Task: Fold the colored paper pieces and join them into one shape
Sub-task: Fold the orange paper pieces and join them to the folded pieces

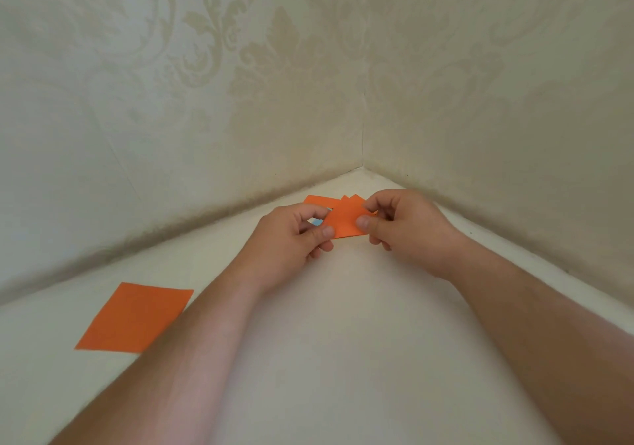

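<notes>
An orange paper piece [344, 222] is held up between both hands near the far corner of the white surface. My left hand [291, 242] pinches its left edge between thumb and forefinger. My right hand [401, 228] pinches its right edge the same way. Behind it lie more orange pieces [317, 200], partly hidden by the held one. A sliver of light blue paper [316, 222] shows under my left fingers. A flat orange sheet [133, 317] lies alone at the left front.
The white surface [343, 341] runs into a corner where two patterned wallpaper walls [363, 118] meet just behind the hands. Both forearms reach in from the bottom of the view.
</notes>
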`<action>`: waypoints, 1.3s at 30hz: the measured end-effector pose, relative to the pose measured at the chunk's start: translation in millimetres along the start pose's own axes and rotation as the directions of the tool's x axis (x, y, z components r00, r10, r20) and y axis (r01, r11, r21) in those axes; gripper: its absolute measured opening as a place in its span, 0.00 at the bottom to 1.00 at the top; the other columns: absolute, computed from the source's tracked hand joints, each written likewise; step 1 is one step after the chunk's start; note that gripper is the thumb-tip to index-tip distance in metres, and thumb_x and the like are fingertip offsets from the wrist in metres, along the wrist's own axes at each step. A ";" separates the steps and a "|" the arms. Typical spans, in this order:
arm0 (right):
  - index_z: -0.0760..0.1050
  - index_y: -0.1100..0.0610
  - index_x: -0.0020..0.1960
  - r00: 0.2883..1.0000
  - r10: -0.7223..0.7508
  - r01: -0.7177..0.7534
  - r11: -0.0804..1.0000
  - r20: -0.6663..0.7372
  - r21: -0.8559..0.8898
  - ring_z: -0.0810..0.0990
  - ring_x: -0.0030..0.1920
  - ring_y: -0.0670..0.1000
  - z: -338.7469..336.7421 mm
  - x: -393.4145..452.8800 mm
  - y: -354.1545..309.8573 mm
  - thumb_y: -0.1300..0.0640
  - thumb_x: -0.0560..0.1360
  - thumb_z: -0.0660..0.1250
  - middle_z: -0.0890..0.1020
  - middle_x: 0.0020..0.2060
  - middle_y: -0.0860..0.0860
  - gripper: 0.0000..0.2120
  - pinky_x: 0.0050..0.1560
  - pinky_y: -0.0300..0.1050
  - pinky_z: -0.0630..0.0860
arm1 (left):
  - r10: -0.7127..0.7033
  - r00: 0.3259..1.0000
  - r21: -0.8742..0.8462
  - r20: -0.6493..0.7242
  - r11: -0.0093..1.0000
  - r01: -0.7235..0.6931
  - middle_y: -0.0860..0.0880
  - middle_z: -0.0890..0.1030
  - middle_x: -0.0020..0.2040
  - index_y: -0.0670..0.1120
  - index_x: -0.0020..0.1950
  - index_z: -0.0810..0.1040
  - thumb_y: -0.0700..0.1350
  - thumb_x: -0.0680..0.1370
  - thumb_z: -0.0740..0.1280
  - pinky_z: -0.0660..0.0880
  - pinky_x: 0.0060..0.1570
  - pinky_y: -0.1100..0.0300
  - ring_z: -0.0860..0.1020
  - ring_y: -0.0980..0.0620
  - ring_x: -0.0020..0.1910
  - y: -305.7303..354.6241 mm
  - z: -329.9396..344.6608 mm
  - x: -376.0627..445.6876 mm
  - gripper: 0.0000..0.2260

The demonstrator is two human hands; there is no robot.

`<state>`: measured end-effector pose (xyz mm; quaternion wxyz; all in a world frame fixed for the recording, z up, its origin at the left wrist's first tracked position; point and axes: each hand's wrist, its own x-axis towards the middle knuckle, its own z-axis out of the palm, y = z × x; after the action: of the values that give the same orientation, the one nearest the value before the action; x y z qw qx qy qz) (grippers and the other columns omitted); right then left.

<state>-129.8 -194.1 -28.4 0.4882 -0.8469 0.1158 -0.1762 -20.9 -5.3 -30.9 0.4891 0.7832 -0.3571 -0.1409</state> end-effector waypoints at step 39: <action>0.80 0.50 0.42 0.949 0.059 -0.074 0.997 -0.310 -0.036 0.65 0.27 0.46 -4.5 -1.2 13.9 0.65 0.74 0.61 0.68 0.29 0.46 0.13 0.26 0.39 0.65 | -0.094 0.881 0.190 -0.464 0.961 0.203 0.57 0.82 0.40 0.53 0.45 0.84 0.42 0.78 0.70 0.72 0.39 0.59 0.77 0.54 0.37 -20.9 -76.4 -39.9 0.06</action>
<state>-133.1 -204.1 -38.6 0.4496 -0.8158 0.2232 -0.2871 3.3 79.0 -17.3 0.4508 0.8714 -0.1867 0.0502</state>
